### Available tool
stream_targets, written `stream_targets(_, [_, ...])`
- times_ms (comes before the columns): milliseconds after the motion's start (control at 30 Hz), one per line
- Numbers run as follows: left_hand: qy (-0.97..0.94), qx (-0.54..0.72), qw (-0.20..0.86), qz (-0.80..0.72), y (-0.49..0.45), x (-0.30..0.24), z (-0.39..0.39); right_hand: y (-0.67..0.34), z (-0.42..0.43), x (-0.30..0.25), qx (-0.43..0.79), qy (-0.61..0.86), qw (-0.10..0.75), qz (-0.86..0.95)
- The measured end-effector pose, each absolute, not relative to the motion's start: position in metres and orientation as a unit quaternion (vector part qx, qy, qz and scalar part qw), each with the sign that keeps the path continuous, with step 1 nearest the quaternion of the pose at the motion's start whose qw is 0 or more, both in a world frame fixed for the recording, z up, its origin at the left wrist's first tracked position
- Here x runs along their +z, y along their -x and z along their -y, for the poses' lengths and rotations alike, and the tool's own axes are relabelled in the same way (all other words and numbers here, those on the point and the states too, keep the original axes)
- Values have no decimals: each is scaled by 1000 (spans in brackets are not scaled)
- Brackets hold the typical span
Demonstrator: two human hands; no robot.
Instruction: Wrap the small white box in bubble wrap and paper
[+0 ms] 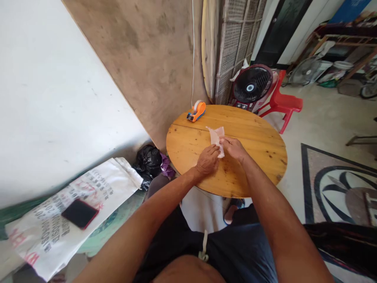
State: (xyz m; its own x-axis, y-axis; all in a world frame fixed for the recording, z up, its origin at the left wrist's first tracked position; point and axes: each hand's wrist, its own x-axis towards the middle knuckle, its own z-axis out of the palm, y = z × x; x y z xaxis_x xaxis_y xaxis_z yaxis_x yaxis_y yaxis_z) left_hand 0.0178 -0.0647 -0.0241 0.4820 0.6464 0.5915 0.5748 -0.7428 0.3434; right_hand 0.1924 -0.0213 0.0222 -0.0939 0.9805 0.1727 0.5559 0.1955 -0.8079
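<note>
Both of my hands rest on a round wooden table and pinch a small, thin, translucent pinkish-white piece of plastic or paper. My left hand grips its near lower edge with closed fingers. My right hand holds the right side of the same piece, fingers pressed together. The far end of the piece lies flat on the tabletop.
An orange tape dispenser sits at the table's far edge by the wall. A black fan and red plastic chair stand behind. Left on the floor lie a printed white sack, a dark phone and a black bag.
</note>
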Motion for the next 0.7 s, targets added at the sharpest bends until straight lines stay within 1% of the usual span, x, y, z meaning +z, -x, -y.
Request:
stream_targets(100, [-864,360,43,-350,-19,-26,63,-186,8,33,270,584,326,693])
stream_targets(200, [-869,357,46,-339,-20,-27,62,-182,-5,34,296,592,303,686])
stream_targets(267, [-871,358,46,-334,-20,-27,60,-181,-13,30,332,593,306,667])
stream_targets(367, [-874,351,52,-331,-20,-26,55,-179,-23,23,394,596,336,614])
stream_targets(500, [-887,334,70,-310,-18,-26,42,-173,-32,27,480,601,361,528])
stream_targets(600, [-898,326,79,-284,-18,-27,29,-170,-37,37,504,619,359,484])
stream_targets(700, [-911,317,94,-247,-18,-28,17,-169,-43,42,507,631,338,481])
